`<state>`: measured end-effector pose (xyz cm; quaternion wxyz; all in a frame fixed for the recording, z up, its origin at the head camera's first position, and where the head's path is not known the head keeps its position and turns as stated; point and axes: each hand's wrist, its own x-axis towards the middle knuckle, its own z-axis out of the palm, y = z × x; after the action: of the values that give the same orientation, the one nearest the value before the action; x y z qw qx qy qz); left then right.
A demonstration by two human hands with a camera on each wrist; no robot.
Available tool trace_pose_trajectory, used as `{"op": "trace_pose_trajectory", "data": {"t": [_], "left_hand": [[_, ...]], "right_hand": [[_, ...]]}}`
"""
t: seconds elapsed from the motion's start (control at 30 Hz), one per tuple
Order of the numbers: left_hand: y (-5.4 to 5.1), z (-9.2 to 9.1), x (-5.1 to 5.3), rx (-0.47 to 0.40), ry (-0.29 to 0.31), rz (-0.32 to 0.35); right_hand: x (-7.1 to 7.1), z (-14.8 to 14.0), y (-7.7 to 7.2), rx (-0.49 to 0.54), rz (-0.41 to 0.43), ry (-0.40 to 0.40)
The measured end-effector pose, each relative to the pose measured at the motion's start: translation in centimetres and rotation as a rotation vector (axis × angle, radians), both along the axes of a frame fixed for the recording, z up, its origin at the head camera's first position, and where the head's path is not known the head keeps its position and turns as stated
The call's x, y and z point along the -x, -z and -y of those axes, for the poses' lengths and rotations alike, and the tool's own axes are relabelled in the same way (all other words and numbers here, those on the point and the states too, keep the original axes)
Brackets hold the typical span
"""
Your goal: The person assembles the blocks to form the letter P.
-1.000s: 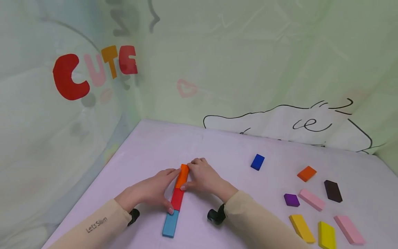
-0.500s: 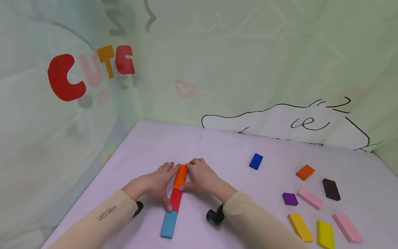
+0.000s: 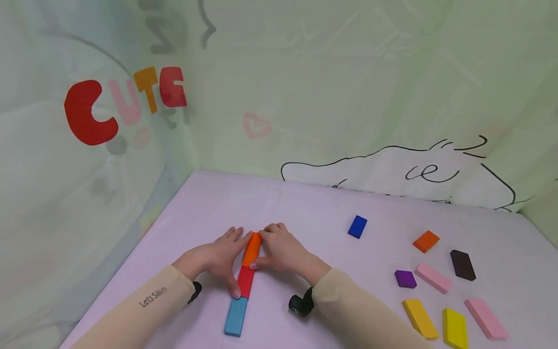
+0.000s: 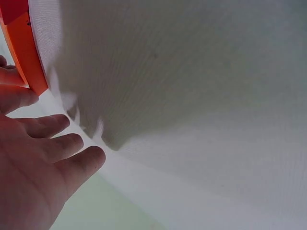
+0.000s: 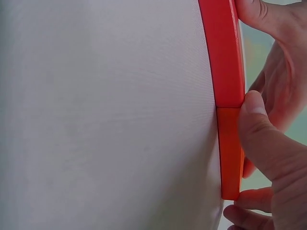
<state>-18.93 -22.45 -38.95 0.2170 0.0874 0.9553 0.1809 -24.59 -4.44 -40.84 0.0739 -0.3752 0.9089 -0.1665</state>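
The orange block [image 3: 252,249], touching the red block [image 3: 245,281] nearer the tabletop's [image 3: 305,206] left edge than its right, could go crooked if the left hand [image 3: 216,257] or right hand [image 3: 285,253], thumbs and fingers apart, pushes too hard.

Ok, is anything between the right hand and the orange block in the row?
Nothing visible: the right hand touches the orange block directly. The left hand is on the block's opposite side, not between them.
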Motion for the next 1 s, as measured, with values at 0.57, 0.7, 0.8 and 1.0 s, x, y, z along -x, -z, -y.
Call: {"op": "trace_pose_trajectory", "data": {"t": [0.57, 0.7, 0.8, 1.0], "left_hand": [[0.1, -0.1, 0.2, 0.023, -0.001, 0.019], [0.1, 0.0, 0.1, -0.005, -0.004, 0.028], [0.0, 0.0, 0.1, -0.014, 0.0, 0.024], [-0.2, 0.0, 0.0, -0.007, 0.009, 0.016]], "right_hand": [[1.9, -4.2, -0.9, 0.026, 0.092, 0.037], [3.3, -7.5, -1.1, 0.058, 0.077, 0.064], [4.5, -10.4, -1.3, 0.062, 0.036, 0.111], [6.8, -16.4, -1.6, 0.031, -0.007, 0.251]]}}
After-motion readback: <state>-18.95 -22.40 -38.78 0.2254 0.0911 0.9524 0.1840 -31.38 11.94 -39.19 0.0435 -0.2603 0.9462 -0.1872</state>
